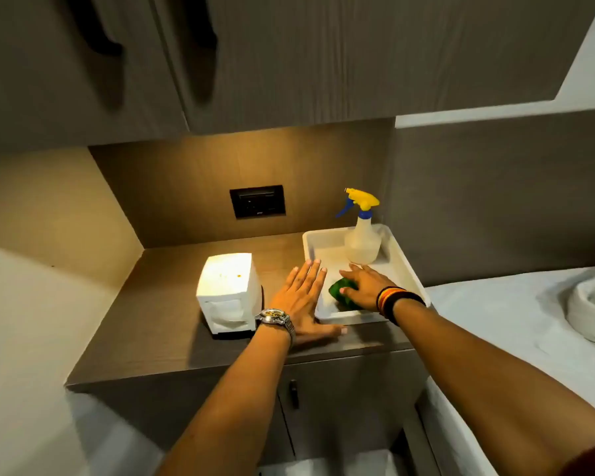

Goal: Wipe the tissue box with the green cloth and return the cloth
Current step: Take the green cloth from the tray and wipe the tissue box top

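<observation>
A white tissue box [229, 293] stands on the left part of the wooden bedside counter [158, 338]. The green cloth [339, 293] lies crumpled in the near part of a white tray [411, 269] to the right. My right hand [368, 286] rests on top of the cloth with its fingers curled over it, hiding most of it. My left hand [303, 300] lies flat and open on the counter between the tissue box and the tray, its fingertips reaching the tray's left rim.
A spray bottle [362, 240] with a yellow and blue trigger stands at the back of the tray. A dark wall socket [257, 201] sits behind. Overhead cabinets hang above. A bed with white sheets [516, 324] is to the right.
</observation>
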A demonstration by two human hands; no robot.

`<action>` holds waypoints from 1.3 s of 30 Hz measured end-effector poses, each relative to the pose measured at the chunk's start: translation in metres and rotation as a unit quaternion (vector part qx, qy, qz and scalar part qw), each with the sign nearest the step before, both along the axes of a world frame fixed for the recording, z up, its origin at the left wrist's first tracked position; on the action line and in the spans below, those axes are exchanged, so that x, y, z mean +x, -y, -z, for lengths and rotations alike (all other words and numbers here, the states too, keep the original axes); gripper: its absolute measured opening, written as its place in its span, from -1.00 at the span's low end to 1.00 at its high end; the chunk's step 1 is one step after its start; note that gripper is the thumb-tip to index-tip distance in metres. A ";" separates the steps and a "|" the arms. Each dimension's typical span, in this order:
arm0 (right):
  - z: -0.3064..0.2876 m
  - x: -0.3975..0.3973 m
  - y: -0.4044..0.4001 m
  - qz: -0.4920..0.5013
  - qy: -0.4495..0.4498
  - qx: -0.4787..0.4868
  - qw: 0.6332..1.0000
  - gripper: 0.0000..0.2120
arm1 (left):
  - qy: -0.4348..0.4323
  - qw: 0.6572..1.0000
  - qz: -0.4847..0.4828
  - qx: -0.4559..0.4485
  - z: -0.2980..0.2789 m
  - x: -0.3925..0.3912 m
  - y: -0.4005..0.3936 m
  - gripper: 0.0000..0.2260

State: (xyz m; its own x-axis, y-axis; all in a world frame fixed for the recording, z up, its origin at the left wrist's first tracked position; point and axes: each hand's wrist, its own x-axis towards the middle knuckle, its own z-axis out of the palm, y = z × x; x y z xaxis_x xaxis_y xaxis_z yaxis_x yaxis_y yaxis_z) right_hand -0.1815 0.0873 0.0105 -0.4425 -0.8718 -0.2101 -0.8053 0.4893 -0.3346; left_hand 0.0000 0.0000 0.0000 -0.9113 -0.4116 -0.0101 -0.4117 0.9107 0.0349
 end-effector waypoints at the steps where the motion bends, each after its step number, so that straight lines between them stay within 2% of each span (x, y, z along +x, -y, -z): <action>1: 0.006 -0.004 0.006 -0.011 0.002 0.033 0.999 -0.37 | 0.015 1.000 0.004 0.011 0.006 -0.007 0.002 0.13; 3: 0.014 -0.006 0.016 -0.034 -0.011 0.079 0.996 -0.30 | 0.034 0.999 0.001 0.037 0.018 -0.015 0.007 0.15; 7: 0.024 0.000 0.024 -0.008 -0.002 0.112 0.994 -0.16 | 0.018 0.998 -0.007 0.068 0.035 -0.021 0.010 0.15; 13: 0.024 0.002 0.027 0.007 0.002 0.114 0.993 -0.31 | 0.026 0.997 -0.004 0.079 0.035 -0.022 0.010 0.18; 15: 0.023 0.001 0.024 0.010 -0.014 0.083 0.996 -0.42 | 0.048 0.995 0.000 0.082 0.029 -0.022 0.011 0.18; 18: 0.021 0.003 0.013 0.063 -0.025 -0.013 0.998 -0.55 | 0.080 0.995 0.020 0.059 0.011 -0.015 0.015 0.17; 21: 0.009 0.015 0.005 0.130 0.000 -0.103 0.986 -0.56 | 0.028 0.999 0.013 0.026 -0.016 0.006 0.022 0.14; 23: -0.009 0.028 0.011 0.139 0.011 -0.175 0.975 -0.57 | -0.024 1.000 0.001 -0.005 -0.037 0.026 0.033 0.14; 28: -0.072 0.091 0.053 0.043 0.025 -0.318 0.947 -0.40 | -0.177 0.978 -0.111 -0.011 -0.059 0.096 0.069 0.16; 31: -0.092 0.133 0.071 -0.065 -0.006 -0.366 0.928 -0.36 | -0.220 0.956 -0.190 0.031 -0.043 0.136 0.078 0.24; 33: -0.090 0.157 0.078 -0.138 -0.069 -0.342 0.927 -0.33 | -0.238 0.936 -0.243 0.088 -0.024 0.159 0.079 0.32; 36: -0.072 0.185 0.077 -0.215 -0.174 -0.244 0.929 -0.28 | -0.235 0.911 -0.290 0.179 0.004 0.174 0.070 0.35; 39: -0.050 0.197 0.068 -0.251 -0.195 -0.150 0.936 -0.20 | -0.241 0.887 -0.313 0.238 0.020 0.165 0.053 0.33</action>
